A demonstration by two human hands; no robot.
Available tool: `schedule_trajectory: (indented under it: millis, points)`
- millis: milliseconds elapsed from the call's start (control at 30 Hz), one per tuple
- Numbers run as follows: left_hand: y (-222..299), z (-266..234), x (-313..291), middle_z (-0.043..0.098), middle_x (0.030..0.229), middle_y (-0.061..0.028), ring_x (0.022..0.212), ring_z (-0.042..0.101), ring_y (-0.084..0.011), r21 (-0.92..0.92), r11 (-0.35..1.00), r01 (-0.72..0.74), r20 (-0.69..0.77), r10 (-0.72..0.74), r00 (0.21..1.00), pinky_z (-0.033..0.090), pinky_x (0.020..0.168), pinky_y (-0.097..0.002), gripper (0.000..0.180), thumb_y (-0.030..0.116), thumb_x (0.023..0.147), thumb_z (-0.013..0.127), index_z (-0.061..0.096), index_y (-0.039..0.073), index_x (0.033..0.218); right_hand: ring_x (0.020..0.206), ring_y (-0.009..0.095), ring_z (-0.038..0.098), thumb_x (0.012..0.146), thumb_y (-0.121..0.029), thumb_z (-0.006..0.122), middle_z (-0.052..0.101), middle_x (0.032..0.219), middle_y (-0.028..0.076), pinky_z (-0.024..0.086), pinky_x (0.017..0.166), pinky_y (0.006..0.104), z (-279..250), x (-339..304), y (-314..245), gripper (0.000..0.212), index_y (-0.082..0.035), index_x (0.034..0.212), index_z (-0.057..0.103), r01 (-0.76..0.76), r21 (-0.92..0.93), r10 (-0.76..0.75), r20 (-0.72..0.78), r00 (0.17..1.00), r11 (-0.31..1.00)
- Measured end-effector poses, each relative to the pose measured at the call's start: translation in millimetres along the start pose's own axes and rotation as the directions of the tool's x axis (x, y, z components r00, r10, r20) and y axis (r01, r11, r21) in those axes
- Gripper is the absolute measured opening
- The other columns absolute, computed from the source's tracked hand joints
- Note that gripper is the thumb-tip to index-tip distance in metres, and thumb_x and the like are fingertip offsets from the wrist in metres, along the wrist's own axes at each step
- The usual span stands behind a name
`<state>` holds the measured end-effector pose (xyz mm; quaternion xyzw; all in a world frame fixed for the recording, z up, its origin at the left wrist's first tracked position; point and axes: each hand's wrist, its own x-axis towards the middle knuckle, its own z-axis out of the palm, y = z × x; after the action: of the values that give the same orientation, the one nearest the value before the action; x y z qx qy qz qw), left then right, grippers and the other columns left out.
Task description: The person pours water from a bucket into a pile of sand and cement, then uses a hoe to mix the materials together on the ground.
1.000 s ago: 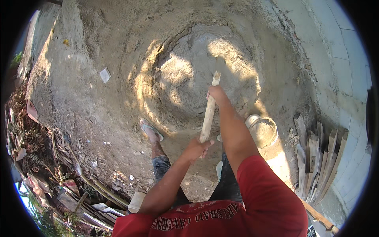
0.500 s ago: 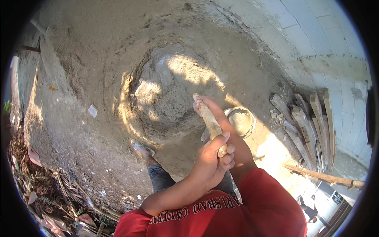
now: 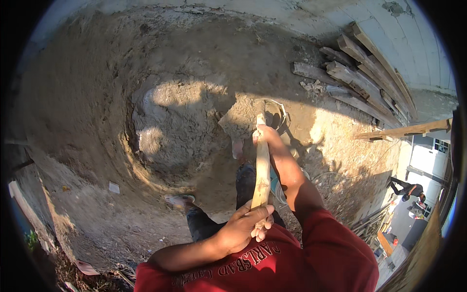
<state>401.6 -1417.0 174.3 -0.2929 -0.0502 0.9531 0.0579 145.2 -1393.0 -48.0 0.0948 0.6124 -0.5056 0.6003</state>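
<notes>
My right hand (image 3: 265,134) wraps round the upper part of a pale wooden handle, out in front of me. My left hand (image 3: 248,223) grips the lower end close to my red shirt. The handle belongs to what looks like a hoe (image 3: 263,175), whose head carries a grey mortar lump (image 3: 239,117). Beside that lump is a bucket (image 3: 283,111) with a thin pale rim or bail, partly hidden by the tool and its shadow. To the left spreads a wet mortar heap (image 3: 185,129) in a shallow round hollow.
Weathered timbers (image 3: 360,78) lie against the pale wall (image 3: 418,53) at the far right. A wooden plank (image 3: 404,130) juts in at the right. Another pail (image 3: 278,190) shows behind my right forearm. Another person (image 3: 412,191) is farther off at right. Dry debris (image 3: 92,272) lies lower left.
My right hand and the tool's far end have moved right relative to the mortar heap, toward the bucket. A mortar lump now shows on the head. The view has shifted right.
</notes>
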Motion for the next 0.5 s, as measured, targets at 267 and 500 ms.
schedule_trajectory:
  millis: [267,500]
  points:
    - [-25,-238,27,0.07,0.11,-0.0125,0.101,0.066,-0.0323,0.94,-0.154,0.303,-0.248,0.298,0.922,0.049,0.086,-0.0473,0.045,0.04,0.096,0.062,0.059,0.012,0.132,0.055,0.019,0.052,0.091,-0.01,0.067,0.051,0.071,0.003,0.048,0.05,0.0359,-34,53,128,0.012,-0.007,0.09,0.055,0.167,0.19,-0.067,-0.444,0.893,0.968]
    - [-42,-318,99,0.071,0.101,-0.019,0.102,0.066,-0.0404,0.712,-0.49,0.502,-0.173,0.571,0.803,0.049,0.088,-0.0536,0.044,0.04,0.088,0.069,0.062,0.015,0.123,0.052,0.02,0.049,0.089,-0.009,0.07,0.048,0.066,0.003,0.047,0.049,0.0362,-46,64,119,0.017,-0.008,0.089,0.053,0.227,0.371,-0.014,-0.497,0.868,0.9]
